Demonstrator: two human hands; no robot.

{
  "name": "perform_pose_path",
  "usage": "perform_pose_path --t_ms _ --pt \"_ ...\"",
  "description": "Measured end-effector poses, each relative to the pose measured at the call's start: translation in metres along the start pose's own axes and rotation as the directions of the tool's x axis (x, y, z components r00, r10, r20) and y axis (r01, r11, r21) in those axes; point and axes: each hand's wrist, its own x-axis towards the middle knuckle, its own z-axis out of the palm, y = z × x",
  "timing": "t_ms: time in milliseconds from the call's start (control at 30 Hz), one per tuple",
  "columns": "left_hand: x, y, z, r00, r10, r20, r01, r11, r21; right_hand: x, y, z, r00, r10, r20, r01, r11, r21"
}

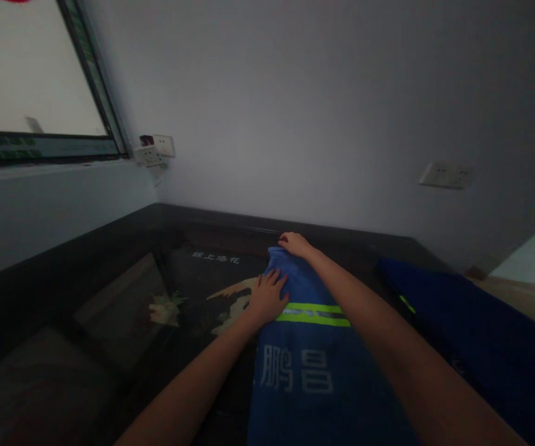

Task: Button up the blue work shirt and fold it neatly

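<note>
On tabletop (249, 244), blue garment (311, 341), lime stripes (314, 320), pale lettering (317, 371)

Two hands, a left hand (270, 294) and a right hand (295, 243), are at one blue garment (295, 409) bearing two yellow-green stripes (314, 307) and two fully visible white characters (275, 369). Right of this garment lies one second blue garment (467, 322); left of it, four small characters (215, 257) mark one worktop (225, 238).

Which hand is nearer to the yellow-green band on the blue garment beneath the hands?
Left. The left hand lies at the left end of the band; the right hand is beyond, at the far end of the garment.
</note>
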Motion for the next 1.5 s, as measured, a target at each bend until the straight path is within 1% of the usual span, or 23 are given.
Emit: perform_pose_path --t_ms 100,233,433,600,700,900,1033,1233,1300,1367,1433,1500 --pt "0.000 -0.001 0.001 1.000 0.003 -0.013 -0.003 1.000 0.007 0.020 -0.007 0.010 0.998 0.005 0.063 -0.005 1.000 0.005" --pt "0.000 0.000 0.002 1.000 -0.008 -0.020 0.008 1.000 -0.001 0.032 -0.009 0.008 0.989 0.009 0.145 -0.009 1.000 -0.004" --pt "0.000 0.001 0.002 1.000 -0.008 -0.023 0.008 1.000 -0.021 0.036 -0.013 -0.005 0.943 0.029 0.332 -0.015 0.999 -0.045" --pt "0.000 -0.001 0.004 1.000 -0.003 -0.019 0.002 1.000 -0.018 0.032 -0.016 -0.012 0.911 0.006 0.413 0.001 1.000 -0.017" --pt "-0.001 0.000 0.004 0.999 -0.002 -0.038 0.002 1.000 -0.019 0.029 -0.017 -0.013 0.918 -0.006 0.397 0.006 1.000 0.000" --pt "-0.002 0.003 0.001 0.997 -0.014 -0.080 0.012 1.000 -0.028 0.029 -0.019 -0.012 0.959 0.005 0.283 -0.006 1.000 0.004" --pt "-0.002 0.003 -0.001 0.998 -0.018 -0.061 0.016 0.999 -0.033 0.032 -0.018 -0.009 0.975 0.029 0.222 -0.026 1.000 -0.013" --pt "-0.002 0.003 0.000 0.998 -0.011 -0.055 0.010 1.000 -0.030 0.031 -0.019 0.003 0.985 0.068 0.157 -0.064 0.998 -0.028" --pt "-0.002 0.003 0.000 0.998 -0.014 -0.055 0.012 1.000 -0.027 0.028 -0.020 0.005 0.985 0.062 0.160 -0.060 0.998 -0.015" --pt "-0.002 0.003 0.000 0.998 -0.017 -0.062 0.016 1.000 -0.025 0.025 -0.018 0.004 0.979 0.057 0.197 -0.061 0.998 0.013" --pt "-0.001 0.003 0.001 0.997 -0.018 -0.070 0.016 1.000 -0.025 0.022 -0.015 0.000 0.963 0.066 0.260 -0.078 0.996 0.034" --pt "-0.001 0.003 0.001 0.998 -0.017 -0.068 0.015 1.000 -0.024 0.021 -0.012 -0.006 0.938 0.063 0.341 -0.083 0.996 0.043"
